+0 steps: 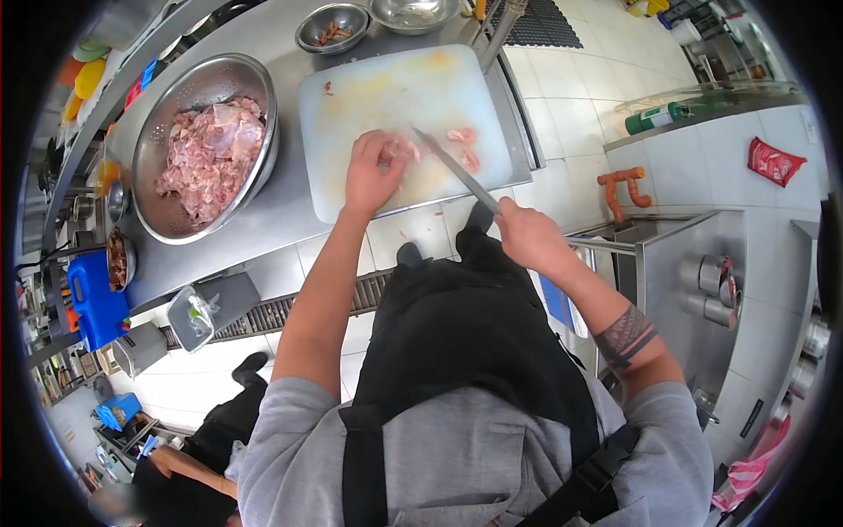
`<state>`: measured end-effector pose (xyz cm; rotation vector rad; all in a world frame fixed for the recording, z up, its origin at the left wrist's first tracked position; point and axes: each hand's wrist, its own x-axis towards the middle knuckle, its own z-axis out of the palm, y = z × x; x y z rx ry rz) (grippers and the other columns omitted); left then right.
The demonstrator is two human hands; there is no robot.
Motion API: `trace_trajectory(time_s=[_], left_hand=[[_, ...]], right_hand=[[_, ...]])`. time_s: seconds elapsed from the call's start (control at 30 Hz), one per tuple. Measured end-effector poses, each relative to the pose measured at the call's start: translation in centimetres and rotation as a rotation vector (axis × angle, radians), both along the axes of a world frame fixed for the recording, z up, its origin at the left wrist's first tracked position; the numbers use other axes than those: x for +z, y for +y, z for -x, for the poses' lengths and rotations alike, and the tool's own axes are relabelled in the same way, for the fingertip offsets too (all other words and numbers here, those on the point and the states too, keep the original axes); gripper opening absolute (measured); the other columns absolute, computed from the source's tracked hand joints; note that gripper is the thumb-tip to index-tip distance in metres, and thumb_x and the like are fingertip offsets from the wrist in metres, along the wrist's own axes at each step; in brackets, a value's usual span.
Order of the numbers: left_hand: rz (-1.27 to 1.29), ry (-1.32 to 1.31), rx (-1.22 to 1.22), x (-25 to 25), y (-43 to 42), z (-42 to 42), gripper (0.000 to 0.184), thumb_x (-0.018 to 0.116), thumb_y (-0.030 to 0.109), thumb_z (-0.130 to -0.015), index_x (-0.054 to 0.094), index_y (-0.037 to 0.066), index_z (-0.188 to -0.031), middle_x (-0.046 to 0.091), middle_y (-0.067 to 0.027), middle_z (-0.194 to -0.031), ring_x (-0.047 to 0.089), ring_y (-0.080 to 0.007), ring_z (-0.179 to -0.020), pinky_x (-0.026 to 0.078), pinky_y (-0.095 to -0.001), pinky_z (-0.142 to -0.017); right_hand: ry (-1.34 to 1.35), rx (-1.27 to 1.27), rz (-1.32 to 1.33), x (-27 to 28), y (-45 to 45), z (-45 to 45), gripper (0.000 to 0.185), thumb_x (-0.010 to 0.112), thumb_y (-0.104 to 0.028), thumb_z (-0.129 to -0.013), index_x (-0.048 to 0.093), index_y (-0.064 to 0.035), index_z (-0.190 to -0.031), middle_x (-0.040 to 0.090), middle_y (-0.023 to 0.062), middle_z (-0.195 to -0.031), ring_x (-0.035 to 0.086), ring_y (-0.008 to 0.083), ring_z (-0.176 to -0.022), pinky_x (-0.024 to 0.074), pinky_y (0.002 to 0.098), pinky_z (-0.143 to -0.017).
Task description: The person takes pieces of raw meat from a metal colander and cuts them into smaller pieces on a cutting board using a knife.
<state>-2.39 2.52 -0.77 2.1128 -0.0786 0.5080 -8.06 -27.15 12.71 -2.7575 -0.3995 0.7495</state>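
Note:
My left hand (369, 171) is closed over a piece of raw meat (401, 147) on the white cutting board (342, 105). In my right hand (531, 235) is the handle of a knife (457, 169). Its blade slants up and left across the board, with the tip just right of the held meat. Two small cut pieces of meat (462, 135) lie on the board to the right of the blade. Left of the board stands a large steel colander (147, 189) heaped with raw meat (211, 154).
Two steel bowls, one with orange-brown scraps (332, 33), stand behind the board. A blue jug (90, 294) is at the table's left end. Below the table are a grey bin (189, 318) and a floor drain (290, 312). Another person (206, 439) is at lower left.

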Motion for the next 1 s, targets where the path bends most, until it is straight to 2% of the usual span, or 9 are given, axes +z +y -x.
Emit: trace_trajectory(time_s=[0.13, 0.2, 0.3, 0.43, 0.53, 0.6, 0.63, 0.77, 1.0], left_hand=[[-0.084, 0.064, -0.003, -0.1, 0.0, -0.3, 0.028, 0.079, 0.012, -0.088, 0.071, 0.004, -0.113, 0.069, -0.014, -0.122, 0.066, -0.0327, -0.112, 0.058, -0.0398, -0.095], [-0.193, 0.009, -0.033, -0.1, 0.0, -0.9, 0.03, 0.082, 0.017, -0.086, 0.071, 0.005, -0.113, 0.07, -0.0112, -0.116, 0.064, -0.0326, -0.112, 0.057, -0.0419, -0.09], [-0.227, 0.095, -0.096, 0.4, 0.3, -1.3, 0.027, 0.079, 0.014, -0.087, 0.072, 0.003, -0.112, 0.071, -0.0123, -0.122, 0.065, -0.0328, -0.116, 0.057, -0.0411, -0.096], [-0.147, 0.204, -0.097, 0.4, 0.3, -1.7, 0.027, 0.079, 0.012, -0.086, 0.073, 0.003, -0.11, 0.071, -0.0126, -0.121, 0.065, -0.0336, -0.116, 0.056, -0.0422, -0.097], [-0.162, 0.106, -0.119, 0.1, 0.4, -1.6, 0.026, 0.08, 0.013, -0.086, 0.074, 0.004, -0.109, 0.072, -0.0129, -0.119, 0.065, -0.0336, -0.115, 0.057, -0.0422, -0.097], [-0.184, 0.068, -0.135, 0.3, 0.5, -1.8, 0.019, 0.078, 0.017, -0.089, 0.075, 0.006, -0.104, 0.072, -0.0108, -0.107, 0.065, -0.0316, -0.105, 0.056, -0.0422, -0.089], [-0.187, 0.065, -0.137, 0.3, 0.5, -1.8, 0.019, 0.078, 0.017, -0.089, 0.075, 0.006, -0.104, 0.072, -0.0108, -0.107, 0.065, -0.0316, -0.105, 0.056, -0.0422, -0.089], [-0.195, 0.062, -0.113, 0.1, 0.4, -1.8, 0.02, 0.08, 0.016, -0.089, 0.075, 0.005, -0.104, 0.072, -0.0115, -0.11, 0.065, -0.0318, -0.107, 0.058, -0.0415, -0.089], [-0.176, 0.105, -0.065, 0.0, 0.2, -1.5, 0.024, 0.083, 0.019, -0.089, 0.075, 0.005, -0.106, 0.071, -0.0112, -0.112, 0.065, -0.0305, -0.109, 0.059, -0.0393, -0.087]], right_hand=[[0.02, 0.016, -0.044, -0.1, 2.3, -0.2, 0.019, 0.055, -0.017, -0.105, 0.055, 0.0007, -0.111, 0.073, 0.0276, -0.09, 0.073, 0.0481, -0.09, 0.0544, 0.0616, -0.082], [0.049, 0.014, -0.04, -0.6, 3.0, -0.5, 0.019, 0.055, -0.016, -0.104, 0.056, 0.0011, -0.112, 0.073, 0.0277, -0.09, 0.073, 0.0482, -0.09, 0.0546, 0.0614, -0.083], [0.044, 0.015, -0.033, -1.9, 3.9, -1.2, 0.02, 0.054, -0.013, -0.102, 0.056, 0.0017, -0.116, 0.074, 0.0282, -0.093, 0.073, 0.0479, -0.094, 0.0554, 0.06, -0.085], [0.008, 0.024, -0.082, -4.3, 6.9, -4.5, 0.024, 0.054, -0.009, -0.098, 0.056, 0.0011, -0.119, 0.075, 0.0279, -0.095, 0.074, 0.0465, -0.096, 0.0569, 0.0569, -0.086], [-0.133, 0.1, -0.208, -7.5, 9.9, -7.9, 0.025, 0.057, -0.007, -0.096, 0.057, 0.0002, -0.12, 0.075, 0.0261, -0.097, 0.075, 0.0451, -0.094, 0.058, 0.0554, -0.084], [-0.113, 0.089, -0.206, -8.0, 12.0, -10.0, 0.028, 0.055, -0.008, -0.097, 0.056, 0.0005, -0.123, 0.075, 0.026, -0.096, 0.075, 0.044, -0.094, 0.0573, 0.0552, -0.083], [-0.099, 0.081, -0.201, -8.0, 12.5, -10.5, 0.03, 0.053, -0.01, -0.098, 0.056, 0.0009, -0.126, 0.075, 0.026, -0.095, 0.075, 0.0428, -0.095, 0.0565, 0.055, -0.082], [-0.137, 0.06, -0.245, -8.6, 11.3, -9.1, 0.027, 0.055, -0.008, -0.097, 0.056, 0.0008, -0.122, 0.075, 0.025, -0.096, 0.075, 0.0458, -0.09, 0.0581, 0.0571, -0.078], [0.0, 0.01, -0.028, -3.8, 1.9, 0.1, 0.023, 0.054, -0.015, -0.102, 0.054, 0.0011, -0.118, 0.075, 0.0272, -0.093, 0.073, 0.0494, -0.09, 0.0558, 0.062, -0.08]])
